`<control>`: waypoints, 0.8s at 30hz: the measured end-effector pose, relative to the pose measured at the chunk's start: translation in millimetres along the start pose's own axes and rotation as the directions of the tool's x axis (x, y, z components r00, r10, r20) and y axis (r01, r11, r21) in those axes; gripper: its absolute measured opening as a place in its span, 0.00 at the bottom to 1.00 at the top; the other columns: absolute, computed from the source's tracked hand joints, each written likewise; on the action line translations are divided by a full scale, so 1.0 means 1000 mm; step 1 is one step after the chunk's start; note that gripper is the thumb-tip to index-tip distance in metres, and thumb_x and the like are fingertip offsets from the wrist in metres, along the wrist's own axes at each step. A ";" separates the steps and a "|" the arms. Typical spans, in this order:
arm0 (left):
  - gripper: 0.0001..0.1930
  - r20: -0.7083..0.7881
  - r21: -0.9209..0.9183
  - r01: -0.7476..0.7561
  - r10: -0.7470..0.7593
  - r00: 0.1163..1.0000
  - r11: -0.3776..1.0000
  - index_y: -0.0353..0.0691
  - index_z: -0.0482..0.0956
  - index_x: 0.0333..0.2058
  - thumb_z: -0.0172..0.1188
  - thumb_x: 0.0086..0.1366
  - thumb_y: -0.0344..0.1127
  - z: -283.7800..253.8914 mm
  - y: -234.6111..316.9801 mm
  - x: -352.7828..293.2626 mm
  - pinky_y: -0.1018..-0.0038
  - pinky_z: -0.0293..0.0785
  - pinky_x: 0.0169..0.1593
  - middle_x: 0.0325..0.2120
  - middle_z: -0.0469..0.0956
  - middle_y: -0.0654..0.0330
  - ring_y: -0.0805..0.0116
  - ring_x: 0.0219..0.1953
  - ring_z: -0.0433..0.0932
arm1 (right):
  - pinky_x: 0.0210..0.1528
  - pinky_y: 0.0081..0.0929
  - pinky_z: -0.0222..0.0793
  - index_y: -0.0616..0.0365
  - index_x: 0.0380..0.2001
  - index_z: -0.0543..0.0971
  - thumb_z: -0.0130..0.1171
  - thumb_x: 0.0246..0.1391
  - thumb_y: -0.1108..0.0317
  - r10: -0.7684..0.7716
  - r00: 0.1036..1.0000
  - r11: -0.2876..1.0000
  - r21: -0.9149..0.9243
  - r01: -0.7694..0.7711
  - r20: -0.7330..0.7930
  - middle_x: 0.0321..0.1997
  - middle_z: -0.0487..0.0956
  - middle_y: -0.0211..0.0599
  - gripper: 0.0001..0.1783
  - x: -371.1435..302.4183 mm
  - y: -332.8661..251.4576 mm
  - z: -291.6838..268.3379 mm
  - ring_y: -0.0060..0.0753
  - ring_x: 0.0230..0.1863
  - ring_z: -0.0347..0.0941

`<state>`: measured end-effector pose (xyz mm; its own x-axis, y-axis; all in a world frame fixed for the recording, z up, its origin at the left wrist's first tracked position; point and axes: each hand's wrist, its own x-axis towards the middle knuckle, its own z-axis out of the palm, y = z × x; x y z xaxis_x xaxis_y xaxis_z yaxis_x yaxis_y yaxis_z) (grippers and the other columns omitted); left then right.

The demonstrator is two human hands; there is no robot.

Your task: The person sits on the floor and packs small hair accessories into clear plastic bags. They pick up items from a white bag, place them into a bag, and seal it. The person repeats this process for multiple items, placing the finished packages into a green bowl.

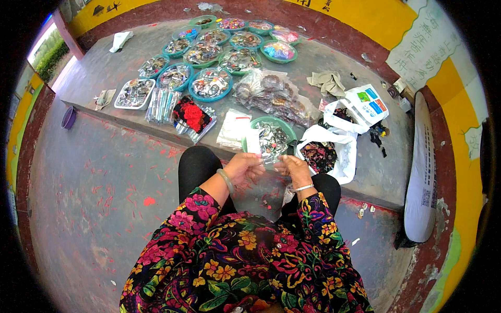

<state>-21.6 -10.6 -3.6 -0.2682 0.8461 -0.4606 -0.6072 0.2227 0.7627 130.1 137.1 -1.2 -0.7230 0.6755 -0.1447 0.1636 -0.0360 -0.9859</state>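
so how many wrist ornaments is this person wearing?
2 visible: a pale greenish bangle on the wrist of the left hand, and a silver-coloured bracelet on the wrist of the right hand. The floral sleeves could hide more.

Between your left hand (244, 168) and right hand (294, 169) is something see-through (269, 161), too faint for you to trace its edges, and your curled fingers cover what they pinch. Just beyond both hands, the small pieces (273, 138) in the green basket (291, 134) are too fine to identify. Right of your right hand, the dark pieces (319, 156) run together. Behind your wrists, the lower edge cuts off your floral garment (245, 271). Well beyond your left hand, the round baskets' (211, 98) contents are too tiny to name.
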 end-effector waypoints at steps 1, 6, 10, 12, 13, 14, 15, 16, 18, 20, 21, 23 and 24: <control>0.09 -0.014 0.030 -0.020 0.021 1.000 0.999 0.36 0.74 0.31 0.56 0.57 0.36 -0.002 -0.001 0.002 0.82 0.69 0.24 0.23 0.78 0.59 0.74 0.23 0.76 | 0.29 0.24 0.66 0.61 0.36 0.76 0.54 0.49 0.65 -0.194 0.977 0.965 -0.195 0.174 -0.091 0.32 0.78 0.38 0.13 0.002 0.002 0.003 0.28 0.30 0.73; 0.09 -0.117 0.555 -0.149 0.254 0.960 0.818 0.35 0.76 0.27 0.57 0.54 0.35 -0.010 -0.014 0.013 0.77 0.70 0.26 0.21 0.78 0.57 0.71 0.22 0.76 | 0.35 0.37 0.61 0.55 0.40 0.73 0.55 0.39 0.72 -0.715 0.633 0.336 -0.647 0.684 0.297 0.27 0.72 0.39 0.19 -0.016 -0.034 0.012 0.41 0.32 0.68; 0.10 0.032 0.874 -0.234 0.431 0.902 0.425 0.36 0.77 0.27 0.59 0.50 0.38 0.008 -0.014 0.002 0.70 0.71 0.29 0.21 0.77 0.53 0.60 0.23 0.76 | 0.29 0.34 0.59 0.53 0.30 0.73 0.51 0.43 0.69 -0.534 0.670 0.208 -0.688 0.696 0.516 0.21 0.71 0.33 0.08 -0.028 -0.027 0.024 0.38 0.27 0.69; 0.11 0.067 0.903 -0.238 0.430 0.900 0.359 0.38 0.77 0.27 0.59 0.50 0.39 0.010 -0.018 0.001 0.67 0.71 0.31 0.21 0.76 0.52 0.56 0.24 0.76 | 0.29 0.34 0.60 0.54 0.27 0.72 0.51 0.43 0.69 -0.527 0.669 0.184 -0.697 0.693 0.525 0.19 0.71 0.34 0.05 -0.027 -0.019 0.024 0.38 0.25 0.69; 0.11 0.084 0.915 -0.240 0.428 0.900 0.325 0.38 0.77 0.27 0.58 0.49 0.40 0.010 -0.018 0.001 0.65 0.71 0.31 0.22 0.76 0.51 0.54 0.24 0.75 | 0.28 0.33 0.61 0.54 0.25 0.72 0.51 0.42 0.69 -0.523 0.668 0.172 -0.702 0.691 0.530 0.18 0.71 0.35 0.04 -0.027 -0.015 0.024 0.38 0.24 0.70; 0.11 0.093 0.921 -0.243 0.431 0.898 0.306 0.38 0.77 0.27 0.58 0.50 0.40 0.011 -0.017 0.001 0.65 0.71 0.31 0.21 0.76 0.51 0.54 0.25 0.75 | 0.27 0.33 0.61 0.54 0.25 0.72 0.51 0.42 0.68 -0.508 0.669 0.141 -0.713 0.687 0.543 0.17 0.71 0.34 0.04 -0.025 -0.008 0.023 0.38 0.22 0.69; 0.11 0.103 0.926 -0.245 0.433 0.895 0.287 0.38 0.77 0.27 0.58 0.50 0.39 0.012 -0.016 0.000 0.65 0.71 0.31 0.21 0.76 0.51 0.54 0.25 0.75 | 0.26 0.33 0.61 0.53 0.26 0.72 0.51 0.42 0.68 -0.493 0.670 0.109 -0.724 0.681 0.556 0.15 0.70 0.34 0.05 -0.022 -0.001 0.021 0.38 0.21 0.69; 0.11 0.111 0.931 -0.246 0.435 0.894 0.268 0.38 0.77 0.27 0.57 0.50 0.39 0.013 -0.016 0.000 0.65 0.71 0.31 0.21 0.76 0.51 0.53 0.25 0.76 | 0.24 0.33 0.60 0.52 0.27 0.72 0.51 0.41 0.68 -0.477 0.671 0.078 -0.733 0.676 0.568 0.14 0.69 0.33 0.06 -0.022 0.003 0.021 0.37 0.19 0.69; 0.10 0.113 0.939 -0.243 0.449 0.887 0.245 0.38 0.77 0.27 0.57 0.51 0.39 0.012 -0.016 0.001 0.65 0.71 0.31 0.21 0.76 0.51 0.53 0.25 0.76 | 0.23 0.32 0.61 0.52 0.23 0.71 0.51 0.42 0.67 -0.440 0.689 0.077 -0.741 0.667 0.576 0.11 0.69 0.33 0.03 -0.023 0.010 0.023 0.37 0.17 0.69; 0.10 0.101 0.935 -0.235 0.433 0.896 0.267 0.38 0.76 0.26 0.56 0.51 0.39 0.013 -0.015 0.000 0.64 0.71 0.31 0.21 0.76 0.51 0.53 0.25 0.75 | 0.23 0.32 0.63 0.52 0.22 0.72 0.50 0.42 0.67 -0.399 0.717 0.076 -0.758 0.647 0.572 0.11 0.70 0.33 0.03 -0.026 0.010 0.026 0.37 0.16 0.70; 0.10 0.091 0.926 -0.229 0.411 0.907 0.300 0.38 0.76 0.26 0.56 0.51 0.39 0.014 -0.014 -0.002 0.64 0.71 0.31 0.21 0.76 0.51 0.53 0.25 0.75 | 0.23 0.33 0.64 0.51 0.22 0.73 0.50 0.42 0.67 -0.377 0.735 0.075 -0.773 0.631 0.563 0.12 0.71 0.34 0.03 -0.028 0.010 0.026 0.37 0.17 0.71; 0.10 0.108 0.925 -0.234 0.384 0.917 0.298 0.38 0.76 0.26 0.55 0.51 0.39 0.015 -0.015 -0.003 0.64 0.71 0.30 0.20 0.76 0.51 0.53 0.25 0.75 | 0.22 0.34 0.65 0.52 0.24 0.74 0.49 0.43 0.66 -0.303 0.782 0.073 -0.805 0.588 0.544 0.12 0.73 0.36 0.05 -0.030 0.007 0.027 0.37 0.17 0.72; 0.10 0.134 0.933 -0.246 0.380 0.915 0.264 0.37 0.76 0.26 0.55 0.51 0.38 0.016 -0.016 -0.003 0.64 0.71 0.30 0.20 0.76 0.51 0.54 0.25 0.76 | 0.21 0.34 0.65 0.52 0.25 0.74 0.49 0.45 0.65 -0.251 0.809 0.071 -0.824 0.563 0.531 0.12 0.73 0.36 0.06 -0.032 0.006 0.028 0.38 0.16 0.71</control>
<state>0.8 -8.5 -7.3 -0.3759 0.9239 -0.0709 0.6031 0.3020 0.7383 135.4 95.1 -4.5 -0.9826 0.1648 0.0857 0.1578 0.9840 -0.0822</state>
